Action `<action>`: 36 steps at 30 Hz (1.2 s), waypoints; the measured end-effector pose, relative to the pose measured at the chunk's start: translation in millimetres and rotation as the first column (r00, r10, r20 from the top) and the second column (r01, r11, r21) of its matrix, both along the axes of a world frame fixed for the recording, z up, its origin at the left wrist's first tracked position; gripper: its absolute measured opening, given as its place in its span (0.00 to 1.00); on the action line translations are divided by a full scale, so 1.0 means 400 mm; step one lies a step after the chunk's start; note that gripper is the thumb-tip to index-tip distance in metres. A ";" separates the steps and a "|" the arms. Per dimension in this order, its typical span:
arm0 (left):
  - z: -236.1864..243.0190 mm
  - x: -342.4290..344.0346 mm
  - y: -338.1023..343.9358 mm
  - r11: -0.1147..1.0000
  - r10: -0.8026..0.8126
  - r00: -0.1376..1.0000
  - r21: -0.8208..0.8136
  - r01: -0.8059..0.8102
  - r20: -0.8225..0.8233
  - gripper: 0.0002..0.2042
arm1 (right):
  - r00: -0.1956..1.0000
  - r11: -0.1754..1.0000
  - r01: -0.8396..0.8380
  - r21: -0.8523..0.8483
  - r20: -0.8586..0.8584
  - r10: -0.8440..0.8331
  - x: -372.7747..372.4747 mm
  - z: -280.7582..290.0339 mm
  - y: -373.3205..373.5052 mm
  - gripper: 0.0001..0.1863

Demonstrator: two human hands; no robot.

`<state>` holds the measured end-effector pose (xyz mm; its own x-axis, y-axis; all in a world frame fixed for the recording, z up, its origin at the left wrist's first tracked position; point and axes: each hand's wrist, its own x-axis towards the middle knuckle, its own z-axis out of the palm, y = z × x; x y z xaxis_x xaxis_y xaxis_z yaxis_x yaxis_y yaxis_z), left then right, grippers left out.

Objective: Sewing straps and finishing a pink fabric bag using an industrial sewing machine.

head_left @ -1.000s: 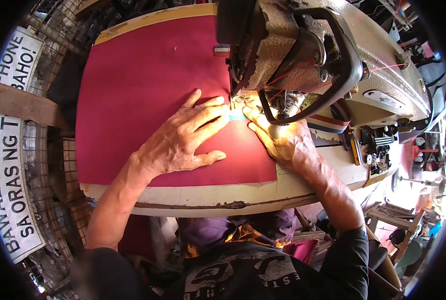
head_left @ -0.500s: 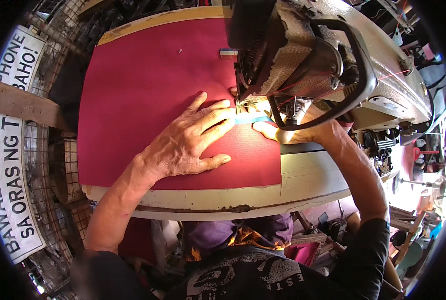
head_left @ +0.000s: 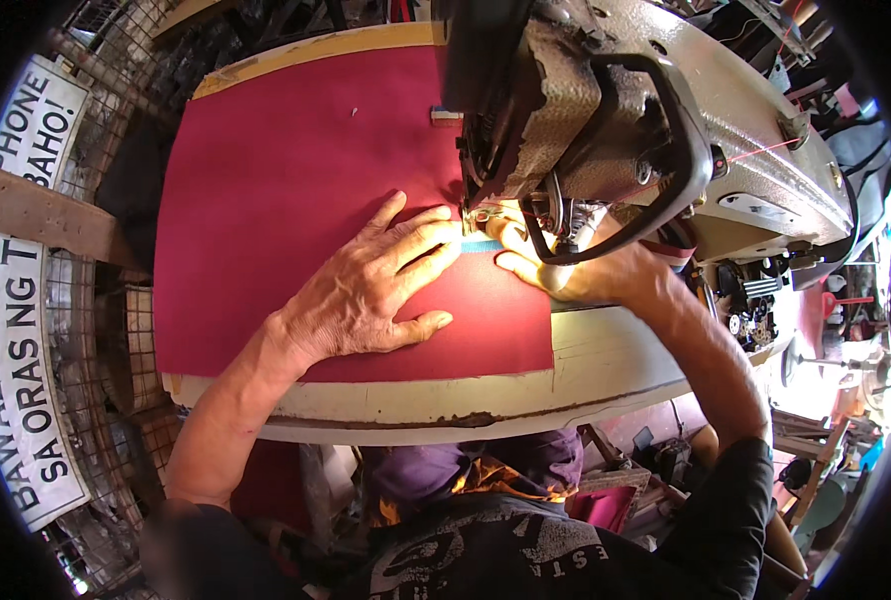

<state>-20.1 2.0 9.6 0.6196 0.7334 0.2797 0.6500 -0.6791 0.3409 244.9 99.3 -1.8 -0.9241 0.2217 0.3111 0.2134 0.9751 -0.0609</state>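
Note:
A large red fabric sheet [head_left: 266, 220] lies flat under the sewing machine's head [head_left: 551, 110]. My left hand [head_left: 361, 285] rests palm down on it, fingers spread, fingertips close to the presser foot [head_left: 469, 222]. Just right of those fingertips, a narrow blue strip [head_left: 481, 245] lies on the sheet at the foot. My right hand [head_left: 586, 265] holds this strip between thumb and index finger, partly hidden by the machine's black guard loop [head_left: 701, 190]. Beyond that hand hangs a striped tape [head_left: 674, 243], seemingly the same length. A small striped piece [head_left: 446, 117] shows farther up the sheet.
The pale table edge [head_left: 416, 405] runs below the sheet, chipped along its front. Left stands a wire mesh [head_left: 141, 340] with a white sign [head_left: 26, 370] and a wooden bar [head_left: 51, 215]. The machine's body [head_left: 746, 120] fills the upper right.
The whole view has shifted slightly. My right index finger now covers more of the blue strip, and more striped tape shows beyond that hand. My left hand keeps its place on the sheet.

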 end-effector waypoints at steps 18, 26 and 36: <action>0.005 -0.001 0.015 1.000 -0.010 1.000 0.003 0.010 -0.022 0.30 | 0.966 0.997 0.082 0.011 -0.246 -0.076 0.000 -0.014 -0.043 0.06; 0.009 -0.004 0.022 1.000 -0.010 1.000 0.015 0.010 -0.018 0.30 | 0.974 0.998 0.014 -0.062 -0.226 -0.028 -0.002 0.007 -0.030 0.04; 0.015 -0.007 0.038 1.000 -0.030 0.999 -0.003 0.030 -0.019 0.30 | 0.980 0.980 0.191 -0.051 -0.053 -0.193 0.063 0.035 -0.055 0.14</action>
<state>-22.8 17.2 15.6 0.6465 0.7150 0.2660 0.6355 -0.6977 0.3307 270.1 77.1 12.2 -0.8438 0.4082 0.3483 0.3911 0.9123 -0.1217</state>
